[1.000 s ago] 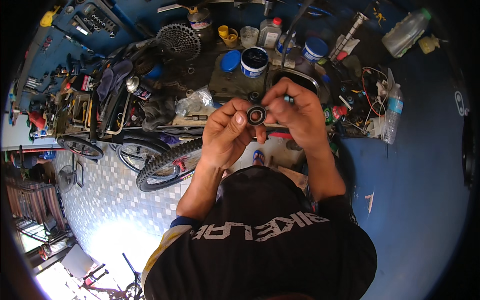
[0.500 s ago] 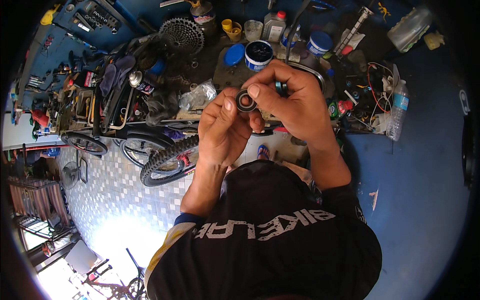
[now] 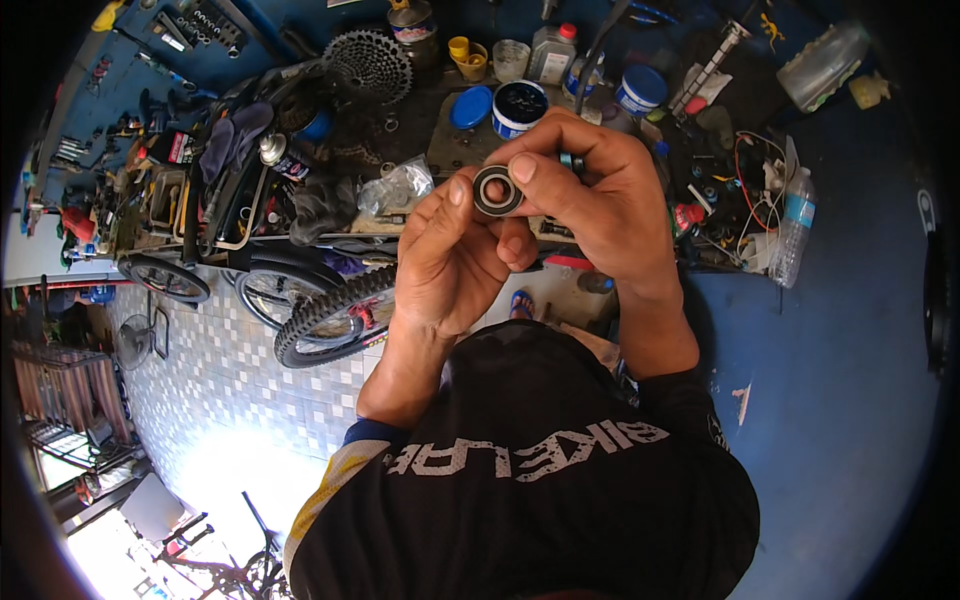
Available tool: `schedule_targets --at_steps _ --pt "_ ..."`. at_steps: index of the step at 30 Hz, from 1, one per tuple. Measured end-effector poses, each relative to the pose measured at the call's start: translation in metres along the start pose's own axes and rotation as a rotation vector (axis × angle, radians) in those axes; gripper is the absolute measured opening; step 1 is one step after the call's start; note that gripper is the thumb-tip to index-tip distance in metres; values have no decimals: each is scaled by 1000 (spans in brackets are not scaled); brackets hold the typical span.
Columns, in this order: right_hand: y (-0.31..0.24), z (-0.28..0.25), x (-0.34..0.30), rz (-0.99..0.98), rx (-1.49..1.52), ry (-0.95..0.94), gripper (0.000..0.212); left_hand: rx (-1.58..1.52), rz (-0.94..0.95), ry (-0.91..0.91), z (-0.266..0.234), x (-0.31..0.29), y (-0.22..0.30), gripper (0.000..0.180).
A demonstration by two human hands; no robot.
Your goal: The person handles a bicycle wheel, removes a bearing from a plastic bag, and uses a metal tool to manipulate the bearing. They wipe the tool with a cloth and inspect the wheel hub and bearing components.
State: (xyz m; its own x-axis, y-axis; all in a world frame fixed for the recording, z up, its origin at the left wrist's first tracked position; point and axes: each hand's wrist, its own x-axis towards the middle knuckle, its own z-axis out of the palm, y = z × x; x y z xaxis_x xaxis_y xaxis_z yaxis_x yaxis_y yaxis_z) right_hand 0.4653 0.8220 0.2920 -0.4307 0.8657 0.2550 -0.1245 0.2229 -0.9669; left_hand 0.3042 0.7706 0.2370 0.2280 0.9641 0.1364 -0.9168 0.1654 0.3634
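Observation:
A small round ball bearing (image 3: 497, 208) with a dark seal and a bright inner ring is held up between my hands, its flat face showing. My left hand (image 3: 440, 248) pinches its left edge with thumb and fingers. From the other side, the thumb and forefinger of my right hand (image 3: 605, 200) grip its right edge. A small dark teal cylindrical part (image 3: 571, 163) is tucked among the curled fingers of my right hand. Beyond the hands, an open tub of dark grease (image 3: 520, 105) stands on the workbench, with its blue lid (image 3: 470, 107) beside it.
A bicycle cassette (image 3: 368, 66), a spray can (image 3: 284, 155) and a clear plastic bag (image 3: 395, 188) lie on the cluttered bench. At the right stands a water bottle (image 3: 793, 228) near loose cables. Below the bench edge is a bicycle wheel (image 3: 335, 320) on the tiled floor.
The bearing is turned so its face shows more fully and brightly. Both hands keep hold of it, and the right hand has shifted slightly to the right.

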Motion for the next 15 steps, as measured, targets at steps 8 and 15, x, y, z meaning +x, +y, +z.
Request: schedule_targets --at_steps 8,15 --pt "-1 -1 -3 21 35 -2 20 -16 -3 -5 -1 -3 -2 38" --pt "2 -3 -4 4 45 -22 21 40 4 11 -1 -2 -3 38"
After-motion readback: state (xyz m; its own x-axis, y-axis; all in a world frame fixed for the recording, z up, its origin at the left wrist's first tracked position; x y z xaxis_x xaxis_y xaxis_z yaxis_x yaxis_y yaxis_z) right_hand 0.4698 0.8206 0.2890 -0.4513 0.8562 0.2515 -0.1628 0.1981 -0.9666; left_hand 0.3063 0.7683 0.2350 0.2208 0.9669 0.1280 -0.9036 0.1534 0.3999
